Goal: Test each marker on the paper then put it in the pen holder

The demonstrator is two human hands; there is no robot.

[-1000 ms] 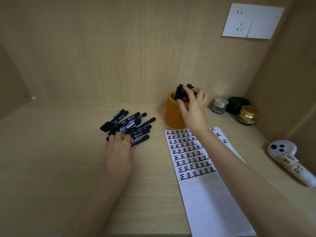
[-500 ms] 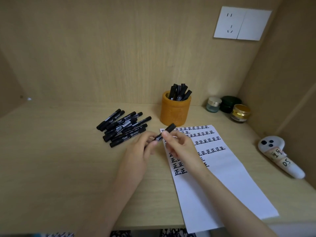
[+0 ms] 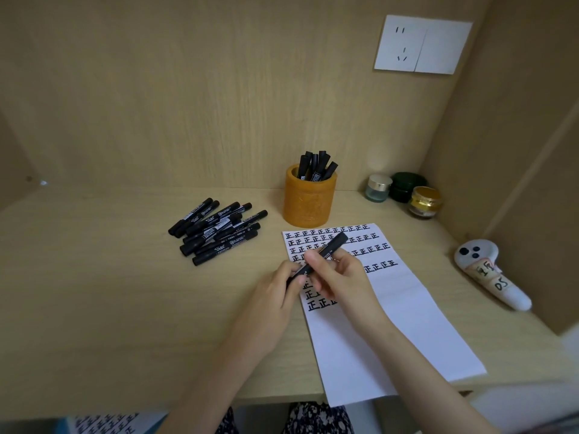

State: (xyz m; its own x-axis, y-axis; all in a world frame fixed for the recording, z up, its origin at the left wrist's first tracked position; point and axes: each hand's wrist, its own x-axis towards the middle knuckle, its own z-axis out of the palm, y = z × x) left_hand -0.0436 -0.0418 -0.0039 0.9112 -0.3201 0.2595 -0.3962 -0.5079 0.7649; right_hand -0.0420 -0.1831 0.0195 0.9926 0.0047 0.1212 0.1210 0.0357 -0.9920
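Note:
Both hands hold one black marker slanted above the white paper. My left hand pinches its lower end, which looks like the cap. My right hand grips the barrel, with the upper end sticking out toward the pen holder. The paper carries rows of black written characters at its far end. The orange pen holder stands just behind the paper with several black markers upright in it. A pile of several black markers lies on the desk to the left.
Three small jars stand at the back right corner. A white controller with a labelled handle lies at the right by the side wall. The wooden desk ends at its front edge just below the paper. A wall socket sits high on the back panel.
One second ago my right hand was at the pen holder and my left on the pile. Both have since come together over the paper on one marker, which has shifted slightly right.

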